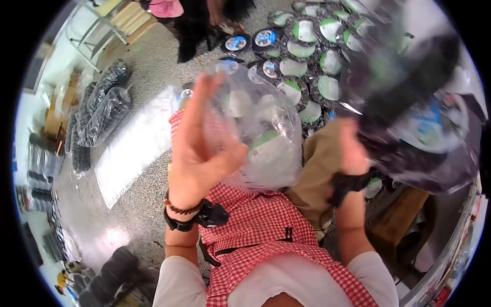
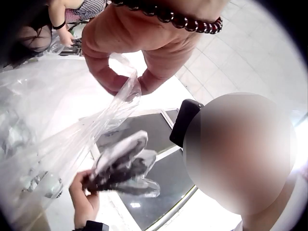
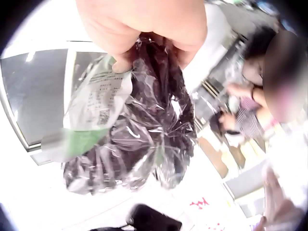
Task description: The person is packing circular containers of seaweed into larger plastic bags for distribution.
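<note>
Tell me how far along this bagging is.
Partly done, it seems: labelled packs show through the clear bag, so some look already inside. In hand: the left hand pinches the bag's plastic, and the right hand grips dark packs outside it. Left: probably those, and perhaps some of the many loose packs spread beyond the bag; how many belong inside, I cannot tell.

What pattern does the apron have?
Red-and-white checks on the apron, seen best in the head view.

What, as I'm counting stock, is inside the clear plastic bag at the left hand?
Through the clear plastic bag, packets with pale labels show, one label partly green. Creases, glare and blur hide the rest, so I cannot tell how many.
</note>
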A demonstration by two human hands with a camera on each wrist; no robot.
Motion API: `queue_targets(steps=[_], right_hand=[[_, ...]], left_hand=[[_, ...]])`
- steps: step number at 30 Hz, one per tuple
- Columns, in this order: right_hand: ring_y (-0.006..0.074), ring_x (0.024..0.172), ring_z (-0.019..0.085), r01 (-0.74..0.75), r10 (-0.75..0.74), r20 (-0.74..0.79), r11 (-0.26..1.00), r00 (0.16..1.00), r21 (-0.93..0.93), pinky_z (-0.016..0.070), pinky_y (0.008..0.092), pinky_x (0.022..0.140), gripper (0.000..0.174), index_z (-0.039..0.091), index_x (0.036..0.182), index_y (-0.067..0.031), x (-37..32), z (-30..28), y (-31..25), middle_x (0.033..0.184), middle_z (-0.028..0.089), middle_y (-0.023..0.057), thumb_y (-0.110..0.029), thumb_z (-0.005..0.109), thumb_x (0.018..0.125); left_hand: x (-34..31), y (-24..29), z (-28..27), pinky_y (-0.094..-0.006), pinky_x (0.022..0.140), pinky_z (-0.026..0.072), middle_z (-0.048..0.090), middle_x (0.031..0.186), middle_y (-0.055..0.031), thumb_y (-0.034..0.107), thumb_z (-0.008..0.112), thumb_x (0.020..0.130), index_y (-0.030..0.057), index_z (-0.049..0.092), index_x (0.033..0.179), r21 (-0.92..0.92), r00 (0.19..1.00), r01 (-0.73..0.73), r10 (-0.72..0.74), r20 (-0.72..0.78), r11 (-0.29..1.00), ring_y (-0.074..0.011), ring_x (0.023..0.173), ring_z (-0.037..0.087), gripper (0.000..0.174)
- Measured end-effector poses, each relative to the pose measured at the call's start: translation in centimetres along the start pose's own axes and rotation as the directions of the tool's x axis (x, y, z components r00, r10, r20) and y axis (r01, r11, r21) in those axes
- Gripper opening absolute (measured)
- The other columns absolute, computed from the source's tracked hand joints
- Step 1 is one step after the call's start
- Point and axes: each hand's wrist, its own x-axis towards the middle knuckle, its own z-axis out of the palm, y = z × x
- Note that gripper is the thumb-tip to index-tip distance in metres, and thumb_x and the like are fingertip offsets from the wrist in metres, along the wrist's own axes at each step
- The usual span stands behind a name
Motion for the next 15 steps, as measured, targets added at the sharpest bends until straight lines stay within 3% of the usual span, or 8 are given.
queue_targets(steps=[4,6,8,9,10,11,12,15], right_hand=[[0.0174,0.073,0.06,0.133,-0.13,0.038,0.894,0.991,-0.428,0.0471,0.0267,0.067,0.027,0.059,0.103,0.0016,-3.7,0.5,11.5,0.087,0.064,0.0098,-0.007,0.053,0.078],[0.0173,0.07,0.061,0.294,-0.239,0.181,0.62,0.954,-0.728,0.0478,0.0263,0.065,0.027,0.059,0.102,0.0026,-4.1,0.0,11.6,0.085,0.064,0.011,-0.003,0.053,0.075],[0.0172,0.066,0.062,0.434,-0.214,0.387,0.255,0.897,-0.864,0.0485,0.0258,0.063,0.029,0.06,0.1,0.0037,-4.1,0.5,8.7,0.084,0.065,0.0122,0.001,0.052,0.073],[0.0146,0.064,0.059,0.597,-0.117,0.601,-0.065,0.791,-0.799,0.0449,0.0241,0.058,0.031,0.061,0.094,0.0062,-4.6,3.9,6.5,0.079,0.064,0.0134,0.008,0.053,0.064],[0.0148,0.062,0.057,0.615,-0.059,0.638,-0.213,0.767,-0.759,0.0436,0.025,0.055,0.03,0.059,0.092,0.0065,-4.9,4.3,4.4,0.08,0.064,0.0142,0.01,0.053,0.063],[0.0169,0.064,0.057,0.643,-0.02,0.662,-0.22,0.749,-0.734,0.0437,0.0259,0.055,0.024,0.057,0.086,0.0074,-5.4,6.9,2.9,0.084,0.063,0.0163,0.009,0.053,0.063],[0.0217,0.066,0.059,0.685,0.076,0.706,-0.335,0.704,-0.647,0.0451,0.026,0.057,0.021,0.054,0.077,0.0052,-5.6,9.5,1.5,0.09,0.063,0.0161,0.011,0.051,0.058],[0.0265,0.078,0.061,0.831,0.529,0.676,-0.503,0.514,-0.238,0.0494,0.0302,0.065,0.017,0.05,0.072,0.0006,-5.7,15.7,-0.9,0.094,0.062,0.0131,0.004,0.056,0.056]], left_hand=[[-4.0,2.6,-1.6,-0.0253,0.062,0.0491,0.015,0.148,-0.0148,-0.014,0.056,0.061,0.0032,0.011,0.143,-0.103,0.999,-0.043,0.046,0.021,0.994,-0.0145,0.086,0.06,0.095],[-5.9,3.5,-3.4,-0.0231,0.056,0.0464,0.013,0.149,-0.014,-0.014,0.05,0.06,0.0032,0.01,0.143,-0.258,0.999,-0.039,0.029,-0.045,0.965,-0.015,0.072,0.061,0.094],[-7.3,4.2,-4.0,-0.0192,0.039,0.0332,0.013,0.149,-0.0168,-0.004,0.05,0.059,0.0017,0.012,0.143,-0.109,0.993,-0.075,0.064,-0.101,0.991,-0.0055,0.047,0.046,0.092],[-7.9,4.3,-4.1,-0.0193,0.04,0.0338,0.012,0.149,-0.0164,-0.005,0.05,0.06,0.0026,0.012,0.143,-0.127,0.998,-0.054,0.049,-0.039,0.99,-0.005,0.047,0.046,0.091],[-8.4,4.1,-4.0,-0.0194,0.04,0.0344,0.012,0.149,-0.016,-0.006,0.049,0.061,0.0036,0.012,0.143,-0.149,0.999,-0.03,0.034,0.026,0.988,-0.0045,0.047,0.046,0.09],[-8.8,3.6,-3.5,-0.0188,0.043,0.0363,0.012,0.149,-0.0168,-0.006,0.05,0.064,0.0046,0.013,0.143,-0.165,0.999,0.011,-0.003,0.049,0.986,-0.0044,0.05,0.048,0.088],[-9.0,3.4,-2.7,-0.0188,0.043,0.0363,0.012,0.149,-0.0168,-0.006,0.05,0.064,0.0046,0.013,0.143,-0.183,0.999,0.014,-0.005,0.05,0.983,-0.0044,0.05,0.048,0.088],[-9.0,2.6,-1.6,-0.0199,0.054,0.0457,0.014,0.149,-0.0113,-0.017,0.047,0.065,0.0053,0.005,0.144,-0.102,0.979,0.012,0.009,0.201,0.995,-0.008,0.069,0.058,0.092]])
